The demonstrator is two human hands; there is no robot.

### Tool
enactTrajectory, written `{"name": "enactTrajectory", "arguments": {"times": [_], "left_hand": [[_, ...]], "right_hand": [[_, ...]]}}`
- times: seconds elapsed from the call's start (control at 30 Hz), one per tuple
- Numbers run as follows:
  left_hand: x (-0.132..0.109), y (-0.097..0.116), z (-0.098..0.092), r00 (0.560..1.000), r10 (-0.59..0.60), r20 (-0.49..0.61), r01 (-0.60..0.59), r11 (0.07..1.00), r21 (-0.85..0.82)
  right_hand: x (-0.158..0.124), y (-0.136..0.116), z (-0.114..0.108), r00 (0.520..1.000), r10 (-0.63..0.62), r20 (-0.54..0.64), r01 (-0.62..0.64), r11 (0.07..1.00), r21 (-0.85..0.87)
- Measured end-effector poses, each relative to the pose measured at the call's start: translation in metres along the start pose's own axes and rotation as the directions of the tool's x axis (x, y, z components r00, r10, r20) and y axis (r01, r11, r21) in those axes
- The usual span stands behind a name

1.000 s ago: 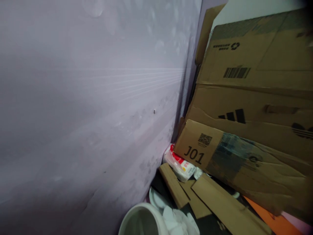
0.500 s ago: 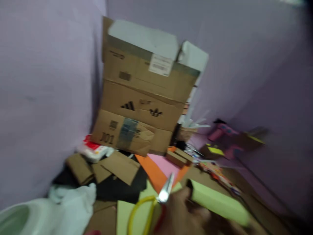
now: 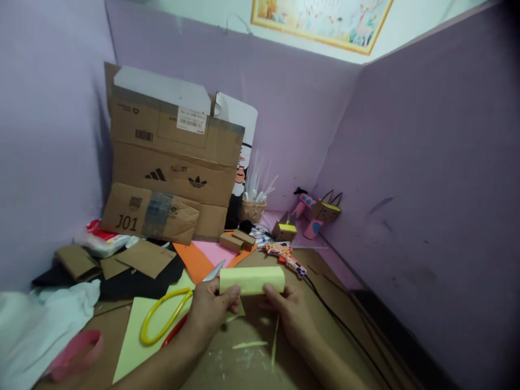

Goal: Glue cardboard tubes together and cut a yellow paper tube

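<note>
Both hands hold a pale yellow paper-covered cardboard piece (image 3: 252, 279) level above the table, one at each end. My left hand (image 3: 213, 306) grips its left end, thumb at the lower edge. At the right end, my right hand (image 3: 286, 306) pinches it with the thumb in front; the other fingers are partly hidden behind. Scissors with yellow and red handles (image 3: 164, 319) lie behind my left hand and forearm, blades pointing away. Under them is a yellow paper sheet (image 3: 136, 330). Thin yellow paper strips (image 3: 249, 344) are below the held piece.
A flattened cardboard box (image 3: 174, 157) leans on the wall. Cardboard pieces (image 3: 148, 257), a white cloth (image 3: 77, 309) and a pink tape roll (image 3: 77, 352) are left. A patterned glue gun (image 3: 284, 254) with a black cord lies right, before cardboard animal figures (image 3: 284, 230).
The view has swung right and settled. The yellow piece has turned from slanted to level, and both hands now show clearly at its ends. The scissors now appear left of it.
</note>
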State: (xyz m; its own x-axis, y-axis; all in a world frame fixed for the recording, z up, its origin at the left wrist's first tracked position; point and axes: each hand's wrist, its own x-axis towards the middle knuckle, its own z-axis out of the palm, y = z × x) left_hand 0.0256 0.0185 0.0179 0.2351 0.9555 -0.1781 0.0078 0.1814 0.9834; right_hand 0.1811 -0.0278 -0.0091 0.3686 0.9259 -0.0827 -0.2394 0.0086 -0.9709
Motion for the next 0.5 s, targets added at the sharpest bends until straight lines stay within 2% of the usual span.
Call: {"name": "enactTrajectory", "arguments": {"times": [0.1, 0.23, 0.3, 0.37, 0.43, 0.5], "left_hand": [[-0.007, -0.007, 0.005, 0.999, 0.016, -0.036, -0.018, 0.998, -0.063], [-0.010, -0.010, 0.007, 1.000, 0.009, -0.019, -0.012, 0.988, -0.156], [-0.010, -0.011, 0.008, 1.000, -0.001, -0.004, 0.000, 0.979, -0.206], [-0.011, -0.012, 0.012, 1.000, -0.009, 0.011, 0.011, 0.968, -0.250], [-0.013, -0.015, 0.017, 0.997, -0.004, 0.077, 0.023, 0.968, -0.251], [-0.015, -0.017, 0.022, 0.986, -0.007, 0.169, 0.041, 0.978, -0.204]], "right_hand": [[-0.004, 0.002, -0.003, 0.999, -0.033, -0.013, 0.033, 0.999, 0.006], [-0.003, -0.002, -0.008, 0.999, -0.043, 0.015, 0.042, 0.998, 0.043], [-0.002, -0.004, -0.009, 0.993, -0.117, 0.006, 0.116, 0.988, 0.107], [-0.001, -0.004, -0.008, 0.979, -0.192, -0.060, 0.201, 0.956, 0.214], [-0.002, 0.000, -0.006, 0.978, -0.200, -0.063, 0.209, 0.927, 0.311], [-0.002, 0.003, -0.006, 0.985, -0.172, 0.008, 0.159, 0.928, 0.337]]}}
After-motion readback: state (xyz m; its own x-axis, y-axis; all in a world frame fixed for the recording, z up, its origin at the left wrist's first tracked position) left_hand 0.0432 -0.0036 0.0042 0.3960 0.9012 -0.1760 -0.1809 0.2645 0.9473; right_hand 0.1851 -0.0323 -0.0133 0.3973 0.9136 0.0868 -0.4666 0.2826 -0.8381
